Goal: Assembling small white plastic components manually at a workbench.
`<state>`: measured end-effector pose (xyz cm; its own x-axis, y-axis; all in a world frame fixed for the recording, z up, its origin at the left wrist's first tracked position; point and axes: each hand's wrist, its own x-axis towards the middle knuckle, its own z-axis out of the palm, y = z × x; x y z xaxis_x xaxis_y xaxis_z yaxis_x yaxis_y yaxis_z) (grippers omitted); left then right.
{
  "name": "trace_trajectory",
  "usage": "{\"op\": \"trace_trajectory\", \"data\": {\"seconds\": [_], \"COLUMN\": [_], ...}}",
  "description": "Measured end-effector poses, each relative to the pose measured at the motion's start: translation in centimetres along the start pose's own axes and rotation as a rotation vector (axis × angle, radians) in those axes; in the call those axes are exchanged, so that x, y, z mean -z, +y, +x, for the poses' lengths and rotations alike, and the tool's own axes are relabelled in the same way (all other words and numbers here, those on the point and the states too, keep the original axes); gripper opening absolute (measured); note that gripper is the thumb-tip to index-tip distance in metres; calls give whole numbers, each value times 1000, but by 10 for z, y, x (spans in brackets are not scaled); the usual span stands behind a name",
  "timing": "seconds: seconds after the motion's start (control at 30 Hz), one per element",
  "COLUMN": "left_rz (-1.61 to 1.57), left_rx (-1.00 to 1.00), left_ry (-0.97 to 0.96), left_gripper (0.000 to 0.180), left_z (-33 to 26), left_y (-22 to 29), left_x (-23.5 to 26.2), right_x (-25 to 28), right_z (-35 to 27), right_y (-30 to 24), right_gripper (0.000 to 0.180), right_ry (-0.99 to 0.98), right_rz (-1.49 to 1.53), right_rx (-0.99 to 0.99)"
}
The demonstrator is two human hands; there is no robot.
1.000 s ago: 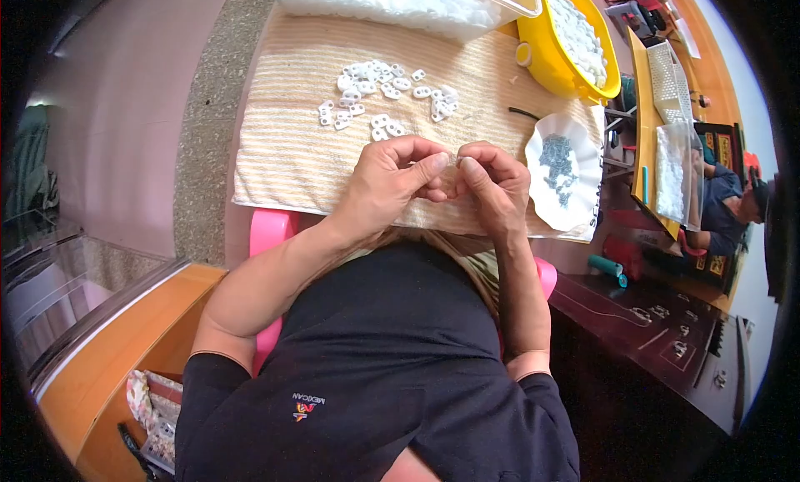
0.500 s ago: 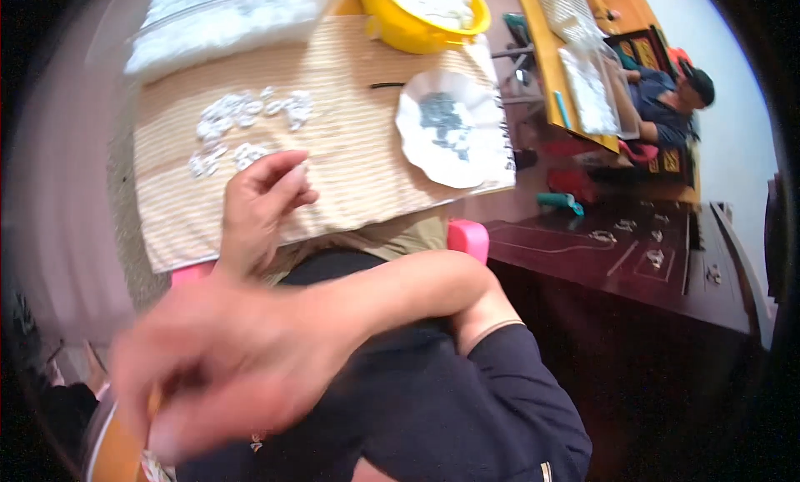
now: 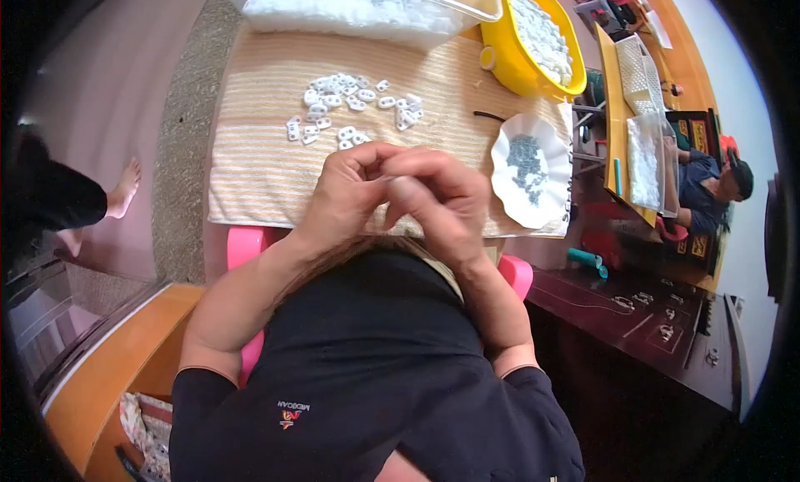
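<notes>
My left hand (image 3: 343, 194) and my right hand (image 3: 450, 207) meet above the near edge of a striped cloth (image 3: 267, 178). Thumbs and fingers of both are pinched together; whatever lies between the fingertips is hidden or too small to name. Just beyond the left hand is a loose group of small white plastic pieces (image 3: 332, 90) with holes in them, and a few lie close to its knuckles. To the right of the right hand sits a white scalloped dish (image 3: 506, 194) holding small dark grey and white bits.
A clear bin (image 3: 433, 34) full of white pieces stands at the far edge, beside a yellow tub (image 3: 508, 61) of white pieces. A thin black stick (image 3: 489, 114) lies near the dish. Another person (image 3: 700, 186) sits at a yellow table (image 3: 615, 115) on the right.
My right hand has come up from the lower left, where it was blurred, to meet my left hand. The view has shifted, so the table things appear farther right.
</notes>
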<state>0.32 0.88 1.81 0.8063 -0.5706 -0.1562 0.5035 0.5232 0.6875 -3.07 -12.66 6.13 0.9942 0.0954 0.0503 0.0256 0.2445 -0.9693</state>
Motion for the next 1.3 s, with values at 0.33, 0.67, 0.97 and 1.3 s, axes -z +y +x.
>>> {"op": "trace_trajectory", "data": {"seconds": [0.33,0.67,0.97,1.3], "left_rz": [282,116,14,-42], "left_rx": [21,40,58,119], "left_ry": [154,108,123,131], "left_gripper": [25,29,21,22], "left_z": [1,5,5,4], "left_y": [-1,-9,-8,-6], "left_x": [1,3,6,6], "right_x": [50,52,57,54], "right_z": [-6,-4,-7,-6], "right_y": [45,51,50,45], "right_gripper": [11,12,13,11], "right_ry": [231,231,156,145], "right_rz": [-135,-57,-138,-115], "right_rx": [0,-33,-40,-74]}}
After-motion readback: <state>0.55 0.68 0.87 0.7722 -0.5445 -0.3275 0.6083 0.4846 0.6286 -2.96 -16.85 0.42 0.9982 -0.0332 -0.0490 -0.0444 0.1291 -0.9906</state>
